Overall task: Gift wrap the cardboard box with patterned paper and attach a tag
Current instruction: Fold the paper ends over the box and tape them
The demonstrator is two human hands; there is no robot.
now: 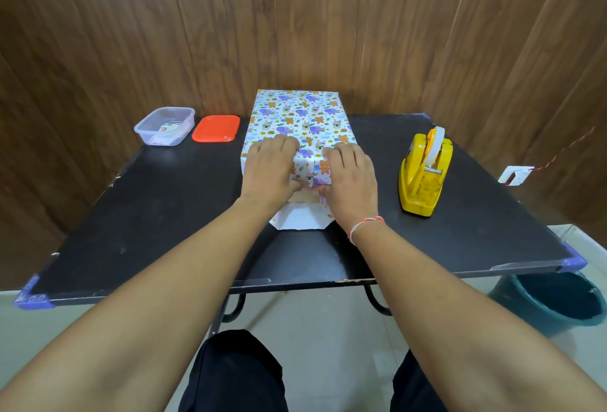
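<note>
The box (297, 116) stands in the middle of the black table, covered in white paper with purple and orange animals. At its near end the side flaps are folded in against the cardboard. My left hand (269, 170) and my right hand (349, 178) lie on these flaps, fingers over the top edge and thumbs meeting on the end face. A strip of bare cardboard (303, 198) shows below the thumbs. The bottom flap (300, 217) lies flat on the table, white side up, towards me.
A yellow tape dispenser (423, 173) stands to the right of the box. At the back left sit a clear plastic tub (164, 125) with small items and its red lid (216, 128). A dark bucket (555, 300) stands on the floor right of the table (147, 214).
</note>
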